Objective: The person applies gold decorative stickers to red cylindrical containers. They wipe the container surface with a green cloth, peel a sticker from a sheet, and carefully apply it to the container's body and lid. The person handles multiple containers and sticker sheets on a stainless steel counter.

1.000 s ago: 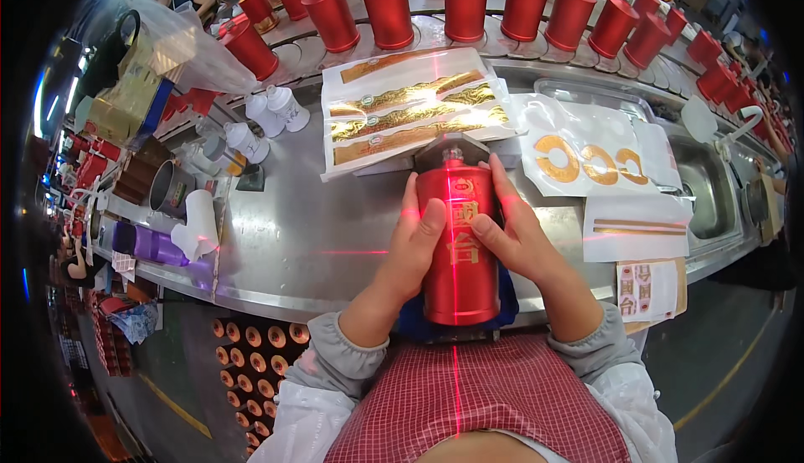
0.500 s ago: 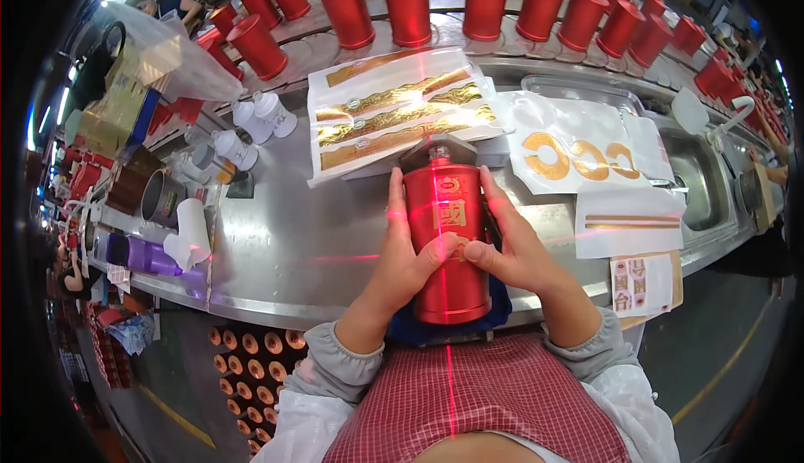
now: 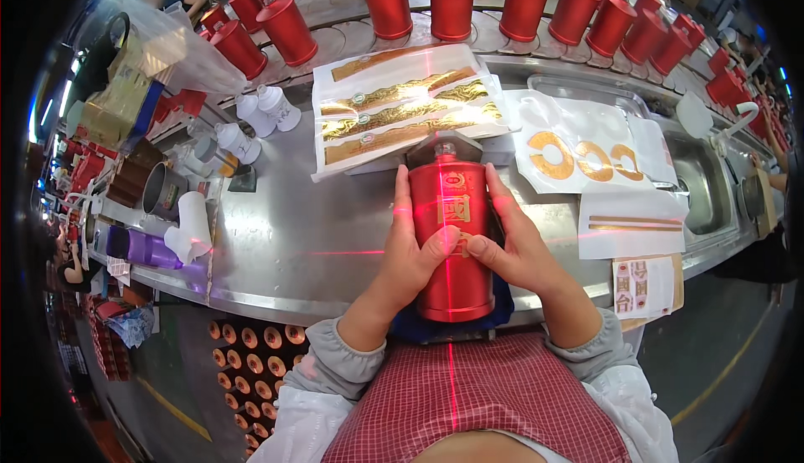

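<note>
A red metallic bottle (image 3: 452, 283) with a clear glass neck leans, neck away from me, on a blue cloth (image 3: 501, 300) at the table's near edge. Gold characters and a small emblem run down its front. My left hand (image 3: 410, 249) grips its left side, fingers stretched along it, thumb on the front. My right hand (image 3: 512, 249) clasps the right side the same way. Both thumb tips press near the lower gold character and partly cover it. Red laser lines cross the bottle and my hands. Beyond the neck stands a dark angular support (image 3: 423, 149).
Gold band sheets (image 3: 402, 111) lie behind the bottle; a sheet of gold ring stickers (image 3: 578, 153), strip stickers (image 3: 634, 224) and character stickers (image 3: 641, 285) lie right. White bottles (image 3: 272, 111) and a paper roll (image 3: 194, 220) stand left. Red bottles (image 3: 452, 2) line the conveyor; a sink (image 3: 699, 178) is at right.
The red bottles on the conveyor have moved right. My hands keep their hold on the bottle, with only a slight shift in the view.
</note>
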`<state>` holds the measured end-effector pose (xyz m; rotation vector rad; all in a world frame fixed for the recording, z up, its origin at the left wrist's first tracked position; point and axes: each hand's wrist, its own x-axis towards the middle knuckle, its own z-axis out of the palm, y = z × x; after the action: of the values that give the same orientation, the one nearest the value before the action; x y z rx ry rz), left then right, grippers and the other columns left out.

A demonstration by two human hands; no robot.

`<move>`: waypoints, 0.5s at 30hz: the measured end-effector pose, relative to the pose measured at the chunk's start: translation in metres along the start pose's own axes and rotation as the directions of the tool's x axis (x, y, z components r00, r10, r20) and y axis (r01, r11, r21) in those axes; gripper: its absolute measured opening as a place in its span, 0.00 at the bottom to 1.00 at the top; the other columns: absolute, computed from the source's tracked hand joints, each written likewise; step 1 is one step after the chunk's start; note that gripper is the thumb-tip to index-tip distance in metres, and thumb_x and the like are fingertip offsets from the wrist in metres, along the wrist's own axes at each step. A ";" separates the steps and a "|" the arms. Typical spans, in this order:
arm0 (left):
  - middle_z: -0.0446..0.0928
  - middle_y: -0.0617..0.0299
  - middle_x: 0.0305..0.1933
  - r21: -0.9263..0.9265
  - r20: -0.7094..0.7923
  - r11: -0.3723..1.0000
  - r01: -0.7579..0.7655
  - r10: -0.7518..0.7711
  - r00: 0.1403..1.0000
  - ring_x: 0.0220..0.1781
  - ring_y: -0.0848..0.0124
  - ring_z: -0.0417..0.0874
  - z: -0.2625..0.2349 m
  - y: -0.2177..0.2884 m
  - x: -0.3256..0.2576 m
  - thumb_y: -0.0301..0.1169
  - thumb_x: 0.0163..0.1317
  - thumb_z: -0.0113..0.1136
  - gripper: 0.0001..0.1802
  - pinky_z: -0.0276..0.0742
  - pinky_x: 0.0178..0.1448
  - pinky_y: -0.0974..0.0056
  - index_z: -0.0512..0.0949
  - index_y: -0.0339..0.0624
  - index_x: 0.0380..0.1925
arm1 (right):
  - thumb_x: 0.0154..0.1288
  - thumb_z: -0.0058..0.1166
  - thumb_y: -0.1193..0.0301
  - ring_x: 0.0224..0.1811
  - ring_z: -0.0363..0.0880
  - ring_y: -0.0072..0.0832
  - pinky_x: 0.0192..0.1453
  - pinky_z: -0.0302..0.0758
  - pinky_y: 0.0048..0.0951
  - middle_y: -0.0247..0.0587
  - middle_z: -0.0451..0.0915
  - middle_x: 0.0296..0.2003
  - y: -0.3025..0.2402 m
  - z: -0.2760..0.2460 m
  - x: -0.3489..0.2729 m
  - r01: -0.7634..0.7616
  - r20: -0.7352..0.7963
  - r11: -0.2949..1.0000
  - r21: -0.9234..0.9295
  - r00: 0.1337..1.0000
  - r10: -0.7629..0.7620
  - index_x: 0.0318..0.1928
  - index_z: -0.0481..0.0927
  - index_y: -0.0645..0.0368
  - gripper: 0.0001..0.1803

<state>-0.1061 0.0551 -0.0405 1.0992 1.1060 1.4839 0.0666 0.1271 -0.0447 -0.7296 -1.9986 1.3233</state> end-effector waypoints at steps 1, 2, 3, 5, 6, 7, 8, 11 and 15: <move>0.60 0.44 0.68 0.043 0.000 0.998 -0.043 0.043 0.999 0.65 0.62 0.69 -0.003 -0.004 0.001 0.44 0.62 0.63 0.58 0.67 0.66 0.60 0.31 0.29 0.71 | 0.61 0.59 0.48 0.76 0.44 0.54 0.77 0.46 0.41 0.70 0.47 0.71 0.001 0.000 -0.001 0.003 0.008 1.000 0.015 1.000 -0.003 0.70 0.44 0.78 0.56; 0.59 0.44 0.68 0.086 0.002 0.993 -0.087 0.087 0.996 0.65 0.62 0.69 -0.008 -0.011 0.004 0.43 0.61 0.64 0.58 0.67 0.66 0.60 0.31 0.28 0.71 | 0.61 0.59 0.48 0.76 0.44 0.54 0.77 0.46 0.42 0.70 0.47 0.71 0.001 -0.001 0.000 0.000 0.011 1.000 0.005 1.000 0.000 0.70 0.44 0.78 0.56; 0.59 0.43 0.68 0.129 0.003 0.984 -0.122 0.123 0.992 0.65 0.61 0.69 -0.008 -0.011 0.006 0.42 0.60 0.65 0.58 0.67 0.67 0.59 0.32 0.28 0.71 | 0.61 0.59 0.47 0.76 0.43 0.54 0.77 0.45 0.42 0.71 0.47 0.71 0.001 -0.002 0.000 -0.009 0.015 1.000 -0.002 1.000 0.009 0.70 0.44 0.78 0.56; 0.61 0.42 0.67 0.226 -0.028 0.971 -0.078 0.087 0.996 0.64 0.60 0.70 -0.002 -0.002 0.004 0.40 0.58 0.66 0.58 0.67 0.66 0.59 0.33 0.26 0.71 | 0.60 0.60 0.46 0.76 0.43 0.54 0.77 0.45 0.43 0.71 0.47 0.71 0.000 -0.002 -0.003 -0.021 0.022 1.000 -0.008 1.000 0.021 0.70 0.45 0.78 0.57; 0.62 0.41 0.66 0.277 -0.046 0.959 -0.063 0.078 0.996 0.64 0.59 0.70 0.002 0.006 0.006 0.39 0.57 0.67 0.58 0.67 0.66 0.58 0.34 0.25 0.71 | 0.59 0.60 0.46 0.76 0.43 0.54 0.77 0.45 0.43 0.71 0.46 0.70 -0.002 -0.002 -0.002 -0.017 0.025 1.000 -0.008 1.000 0.017 0.70 0.45 0.78 0.57; 0.63 0.41 0.65 0.259 -0.055 0.966 -0.015 0.030 0.998 0.63 0.59 0.71 0.003 0.007 0.008 0.38 0.56 0.68 0.58 0.67 0.66 0.59 0.35 0.25 0.71 | 0.59 0.60 0.46 0.76 0.43 0.55 0.77 0.45 0.43 0.71 0.46 0.70 -0.003 -0.003 -0.002 -0.012 0.028 1.000 -0.009 1.000 0.012 0.70 0.45 0.78 0.58; 0.64 0.41 0.64 0.241 -0.063 0.970 0.033 -0.018 0.998 0.63 0.58 0.72 0.004 0.008 0.009 0.37 0.55 0.68 0.58 0.67 0.66 0.59 0.35 0.24 0.70 | 0.58 0.61 0.45 0.76 0.43 0.55 0.77 0.45 0.44 0.71 0.46 0.70 -0.002 -0.002 -0.003 -0.021 0.031 1.000 -0.020 0.999 0.022 0.70 0.44 0.78 0.59; 0.68 0.41 0.62 0.263 -0.101 0.964 0.042 -0.016 0.995 0.61 0.58 0.74 0.000 0.001 0.008 0.36 0.54 0.69 0.58 0.68 0.66 0.58 0.38 0.24 0.70 | 0.58 0.61 0.45 0.76 0.43 0.55 0.76 0.45 0.44 0.71 0.46 0.70 -0.003 0.000 -0.003 -0.033 0.033 0.999 -0.018 0.999 0.034 0.70 0.44 0.78 0.59; 0.67 0.41 0.63 0.265 -0.088 0.964 0.032 -0.009 0.996 0.63 0.58 0.72 0.002 0.001 0.009 0.37 0.55 0.67 0.56 0.66 0.67 0.58 0.38 0.25 0.71 | 0.59 0.61 0.46 0.76 0.43 0.55 0.76 0.45 0.44 0.70 0.47 0.70 -0.002 0.000 -0.004 -0.026 0.022 1.000 -0.010 0.999 0.027 0.70 0.44 0.77 0.58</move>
<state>-0.1054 0.0641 -0.0383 1.2106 1.4049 1.4052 0.0691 0.1233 -0.0440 -0.7511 -2.0204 1.3439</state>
